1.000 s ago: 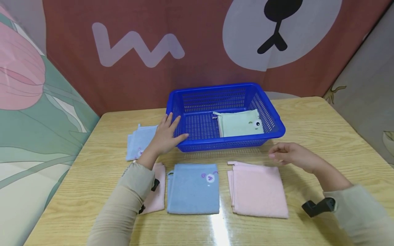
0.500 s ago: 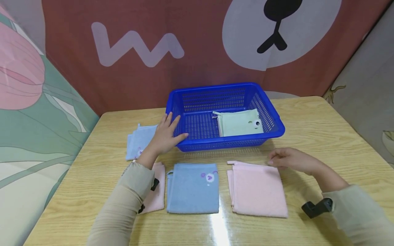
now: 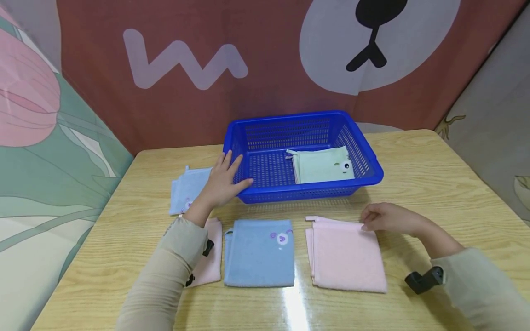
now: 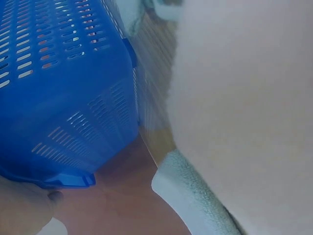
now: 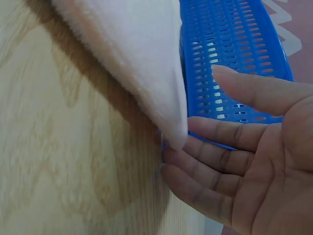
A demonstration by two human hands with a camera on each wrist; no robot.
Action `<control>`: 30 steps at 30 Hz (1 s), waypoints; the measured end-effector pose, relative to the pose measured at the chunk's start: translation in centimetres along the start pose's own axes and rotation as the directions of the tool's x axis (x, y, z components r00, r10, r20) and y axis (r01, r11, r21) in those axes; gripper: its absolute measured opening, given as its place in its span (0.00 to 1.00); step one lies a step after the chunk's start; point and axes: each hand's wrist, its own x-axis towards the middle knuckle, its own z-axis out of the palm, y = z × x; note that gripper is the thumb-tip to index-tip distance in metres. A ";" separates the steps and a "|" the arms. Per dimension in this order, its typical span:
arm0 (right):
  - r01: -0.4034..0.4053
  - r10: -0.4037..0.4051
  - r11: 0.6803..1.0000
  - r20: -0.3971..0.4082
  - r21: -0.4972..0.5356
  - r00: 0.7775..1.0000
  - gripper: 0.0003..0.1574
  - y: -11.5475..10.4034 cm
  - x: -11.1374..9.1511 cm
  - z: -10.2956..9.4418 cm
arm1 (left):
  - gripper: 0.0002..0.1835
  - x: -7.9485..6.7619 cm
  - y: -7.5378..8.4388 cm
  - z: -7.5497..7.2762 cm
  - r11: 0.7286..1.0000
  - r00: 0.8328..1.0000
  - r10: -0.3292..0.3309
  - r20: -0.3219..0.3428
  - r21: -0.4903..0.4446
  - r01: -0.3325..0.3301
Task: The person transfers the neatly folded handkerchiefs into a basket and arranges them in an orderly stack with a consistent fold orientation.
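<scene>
My left hand (image 3: 222,183) rests with fingers spread at the left end of a blue perforated plastic basket (image 3: 306,188). My right hand (image 3: 391,218) is at the upper right corner of a folded pink towel (image 3: 348,257). In the right wrist view, the fingertips touch the corner of the pink towel (image 5: 142,58) from underneath, while the thumb stands apart from it. A folded pale green towel (image 3: 320,166) with an eye design lies in the right part of the basket. To the left of the pink towel lies a folded blue towel (image 3: 258,259) with a small animal face.
A light blue towel (image 3: 179,191) lies left of the basket, partly behind the left hand. Another pink towel (image 3: 213,264) is partly covered by the left forearm. The wooden table (image 3: 439,184) ends at a red-brown curtain (image 3: 273,27) behind the basket.
My right hand has moved slightly down and reached the corner of the right pink towel. The left hand has stayed on the basket.
</scene>
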 end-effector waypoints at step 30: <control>0.017 -0.001 0.977 0.076 -0.214 0.997 0.16 -0.9 2.2 1.5 | 0.41 0.2 -0.1 0.1 1.000 1.000 0.002 0.006 -0.002 -0.002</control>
